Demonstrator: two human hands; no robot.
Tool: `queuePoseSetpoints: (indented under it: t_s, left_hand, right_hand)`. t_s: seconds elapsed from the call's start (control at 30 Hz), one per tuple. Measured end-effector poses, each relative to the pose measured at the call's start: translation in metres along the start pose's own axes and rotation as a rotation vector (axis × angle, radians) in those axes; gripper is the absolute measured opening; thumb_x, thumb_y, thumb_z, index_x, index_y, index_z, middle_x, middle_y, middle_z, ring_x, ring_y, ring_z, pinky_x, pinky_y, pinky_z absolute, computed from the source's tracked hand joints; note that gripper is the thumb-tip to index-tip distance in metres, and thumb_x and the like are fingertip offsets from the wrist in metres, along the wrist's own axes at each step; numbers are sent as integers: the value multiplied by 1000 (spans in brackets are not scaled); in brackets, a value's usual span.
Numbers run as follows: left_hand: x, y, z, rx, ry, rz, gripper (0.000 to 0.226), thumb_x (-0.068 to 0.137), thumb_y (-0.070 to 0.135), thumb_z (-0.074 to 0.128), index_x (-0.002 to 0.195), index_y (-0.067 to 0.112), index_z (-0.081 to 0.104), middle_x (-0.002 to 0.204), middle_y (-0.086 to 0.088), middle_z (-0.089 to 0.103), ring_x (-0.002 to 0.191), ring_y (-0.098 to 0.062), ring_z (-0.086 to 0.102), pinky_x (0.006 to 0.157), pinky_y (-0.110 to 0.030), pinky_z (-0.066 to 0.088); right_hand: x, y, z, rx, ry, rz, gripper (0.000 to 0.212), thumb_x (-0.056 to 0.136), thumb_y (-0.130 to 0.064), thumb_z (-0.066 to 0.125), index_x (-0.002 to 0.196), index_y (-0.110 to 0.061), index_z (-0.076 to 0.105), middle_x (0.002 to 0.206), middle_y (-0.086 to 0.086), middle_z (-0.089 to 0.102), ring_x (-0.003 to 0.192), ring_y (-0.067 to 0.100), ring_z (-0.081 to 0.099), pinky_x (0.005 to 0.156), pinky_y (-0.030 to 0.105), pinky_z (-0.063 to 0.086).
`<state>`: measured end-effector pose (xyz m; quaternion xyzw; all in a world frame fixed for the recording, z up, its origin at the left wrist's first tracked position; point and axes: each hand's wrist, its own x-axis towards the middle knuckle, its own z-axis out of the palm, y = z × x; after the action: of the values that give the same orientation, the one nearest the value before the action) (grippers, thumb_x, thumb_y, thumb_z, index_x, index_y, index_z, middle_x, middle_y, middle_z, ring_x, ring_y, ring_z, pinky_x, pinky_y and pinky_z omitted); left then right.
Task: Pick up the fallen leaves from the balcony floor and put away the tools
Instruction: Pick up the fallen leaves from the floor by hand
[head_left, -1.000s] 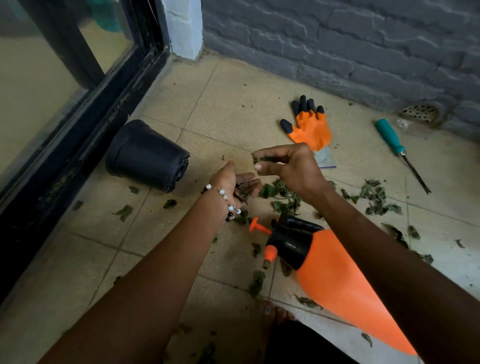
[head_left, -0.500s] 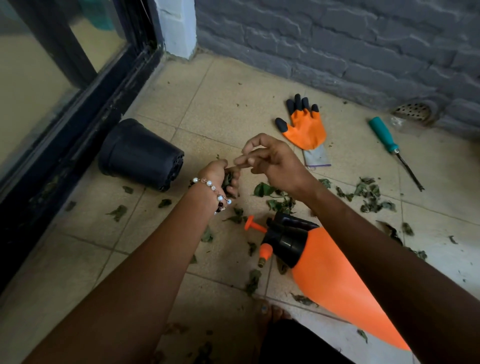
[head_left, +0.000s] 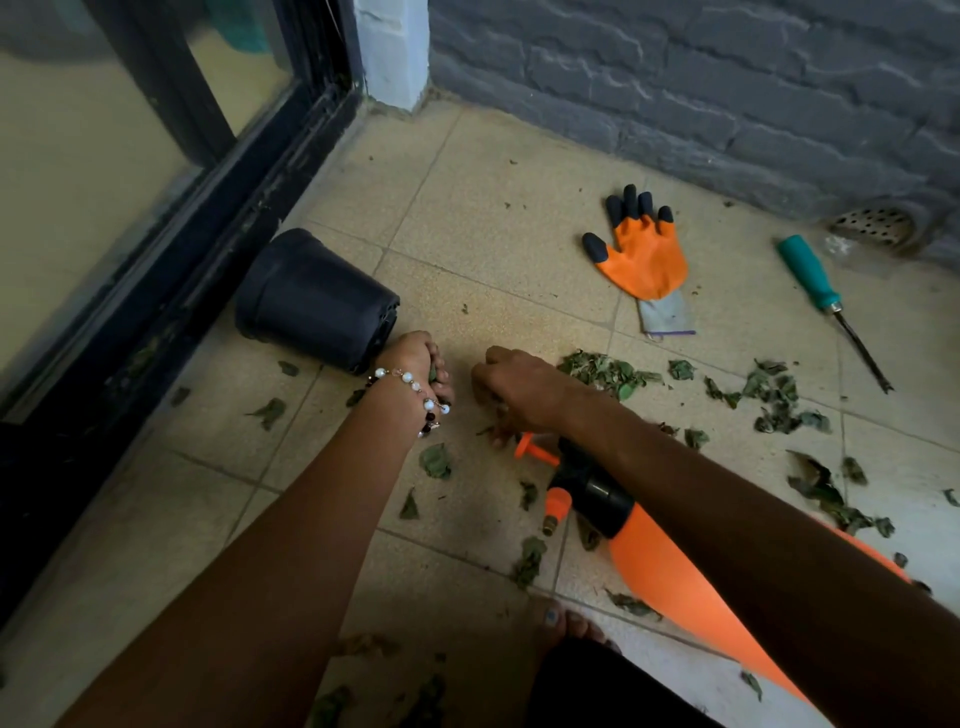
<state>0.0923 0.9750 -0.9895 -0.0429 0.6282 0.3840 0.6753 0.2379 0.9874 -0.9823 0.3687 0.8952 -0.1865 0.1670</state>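
A: Where were our hands?
B: Left hand (head_left: 415, 366) was low over the floor (head_left: 493, 249), just beside the tipped black pot (head_left: 311, 301). Grip was closed round a bunch of green leaves, a bit showing between the fingers. Beaded bracelet (head_left: 415, 387) on that wrist.
A: Right?
B: Right hand (head_left: 514, 387) was down at the floor tiles next to the left, fingers curled under at some leaf bits. We couldn't tell whether it actually held anything; fingertips were hidden.
A: Leaves?
B: Scattered leaves (head_left: 613, 371) lay in a clump just beyond the right hand, more spread toward the right and near our foot (head_left: 561, 621).
A: Tools?
B: Orange sprayer bottle (head_left: 654, 566) lay on its side under our right forearm, black cap and nozzle pointing at the hands. Orange glove (head_left: 644, 254) lay flat further out. Teal-handled tool (head_left: 810, 275) lay near the wall drain (head_left: 872, 226), well apart from both hands.
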Motion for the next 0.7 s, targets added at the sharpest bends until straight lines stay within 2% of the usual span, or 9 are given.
queuePoseSetpoints:
  t_s: [0.13,0.27,0.33,0.4,0.47,0.5,0.57,0.6,0.7]
  left_hand:
    - [2,-5,-4,8,2,13,36,92,15,39,57,18,34,43,4,35,28,-9,29,36,-9,20]
    - [0,-7,-4,30,-8,-12,37,96,22,41,59,18,37,44,5,37,33,-8,31,36,-10,19]
    - [-1,-10,0,51,-18,-24,37,98,23,41,61,17,40,45,4,40,36,-9,32,36,-9,20]
    - [-2,-15,6,79,-28,-16,37,99,26,41,64,15,43,49,2,44,38,-9,35,36,-9,22]
    - [-3,-19,17,105,-43,-5,37,101,31,42,70,11,50,51,-2,51,35,-10,40,34,-10,26]
    - [-4,-19,24,110,-45,-3,37,100,34,43,77,8,54,56,-5,55,37,-12,44,33,-11,29]
    - [-7,-20,37,109,-47,2,42,99,43,44,93,5,60,70,-9,61,45,-16,53,35,-15,36]
    - [-8,-21,43,112,-52,1,46,98,49,43,96,7,62,74,-8,62,50,-18,56,37,-16,38]
    - [-10,-24,55,119,-69,-26,51,98,53,40,84,10,61,69,-6,62,54,-19,58,40,-17,40]
  right_hand:
    - [1,2,-3,143,-53,35,24,72,-18,82,93,-11,73,97,3,69,87,13,60,69,18,34]
    - [-5,17,-3,277,77,123,17,71,-12,82,87,-9,76,89,4,74,85,15,68,71,15,41]
    - [-14,27,-8,503,199,216,13,71,-6,81,82,-7,76,81,5,74,77,19,70,71,24,53]
    - [-24,27,-18,887,330,296,11,71,-1,81,79,-4,73,72,6,72,68,21,70,67,34,59]
    - [-30,23,-27,1169,406,276,13,71,1,80,77,-3,70,69,7,70,65,20,69,65,29,58]
    - [-31,19,-30,1214,421,243,13,71,2,80,78,-2,69,69,9,69,64,22,69,65,29,57]
    - [-32,10,-32,1112,431,177,12,73,1,79,79,0,69,66,5,70,61,23,70,66,31,59]
    - [-32,7,-32,985,434,147,11,73,0,79,80,-1,69,61,-3,69,58,18,69,65,30,58]
    - [-36,12,-33,703,401,59,5,79,-5,75,83,-4,72,54,-17,64,54,2,65,62,24,55]
